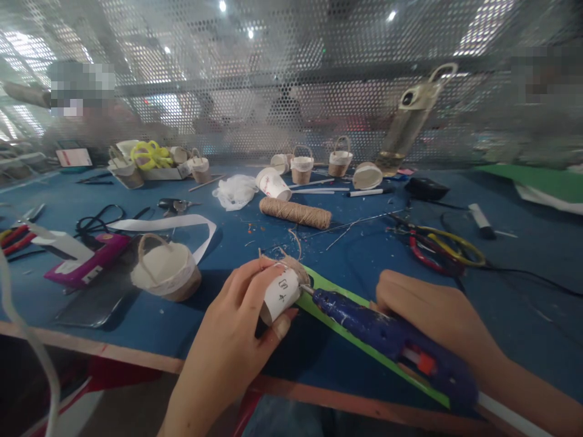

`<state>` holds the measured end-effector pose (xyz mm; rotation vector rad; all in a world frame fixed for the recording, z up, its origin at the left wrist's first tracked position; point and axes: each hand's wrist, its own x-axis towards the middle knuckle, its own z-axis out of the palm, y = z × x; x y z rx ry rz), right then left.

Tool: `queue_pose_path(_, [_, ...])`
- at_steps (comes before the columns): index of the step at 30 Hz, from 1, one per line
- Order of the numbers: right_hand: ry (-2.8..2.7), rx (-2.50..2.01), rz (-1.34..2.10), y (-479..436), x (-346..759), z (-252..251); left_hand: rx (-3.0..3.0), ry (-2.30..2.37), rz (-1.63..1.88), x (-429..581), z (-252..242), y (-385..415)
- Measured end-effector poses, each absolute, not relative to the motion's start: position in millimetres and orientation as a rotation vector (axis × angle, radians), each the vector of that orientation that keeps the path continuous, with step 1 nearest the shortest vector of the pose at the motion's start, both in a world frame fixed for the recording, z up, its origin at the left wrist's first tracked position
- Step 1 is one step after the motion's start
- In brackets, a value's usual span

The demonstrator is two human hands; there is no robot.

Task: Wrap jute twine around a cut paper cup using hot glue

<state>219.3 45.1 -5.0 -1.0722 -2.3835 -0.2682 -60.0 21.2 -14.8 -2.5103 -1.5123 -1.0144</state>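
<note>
My left hand is wrapped round a small white paper cup with dark handwriting on its side. The cup lies tilted, and brown twine covers its far end. In my right hand is a dark blue hot glue gun with an orange switch. Its metal nozzle points left and meets the twine end of the cup, or comes very close to it. Beneath them lies a bright green strip. A finished-looking small basket, twine below and white trim above, stands left of my left hand.
A twine roll, a crumpled white plastic bag and a tipped paper cup lie ahead. Several small baskets line the back. Scissors sit right, a purple box left. A perforated metal screen rises behind the blue table.
</note>
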Motion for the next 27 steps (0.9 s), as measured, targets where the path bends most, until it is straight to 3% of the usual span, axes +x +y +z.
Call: queue_pose_path(27, [-2.458,-1.002,-0.364,50.0,224.3,-21.6,-2.505,-1.59,-1.032,-59.9,-14.2,20.7])
